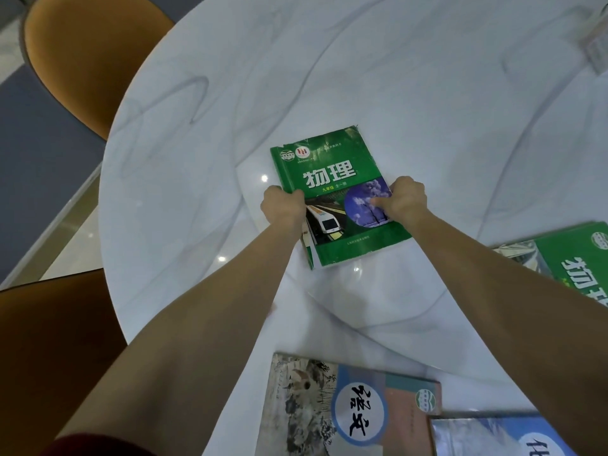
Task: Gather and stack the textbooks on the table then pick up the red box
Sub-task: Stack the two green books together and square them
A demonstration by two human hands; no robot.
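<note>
A green textbook [332, 172] with a train picture lies in the middle of the white marble table [427, 103]. My left hand [283, 205] grips its spine edge, and my right hand [403, 200] grips its right edge with the thumb on the cover. Another green textbook [572, 258] lies at the right edge of the view. A grey and blue textbook [348, 406] lies near me at the bottom, beside a blue one [493, 436] in the bottom right corner. No red box is in view.
Two orange-brown chairs stand to the left of the table, one at the back [88, 51] and one near me [49, 350]. A clear, blurred object [595, 44] sits at the table's far right edge.
</note>
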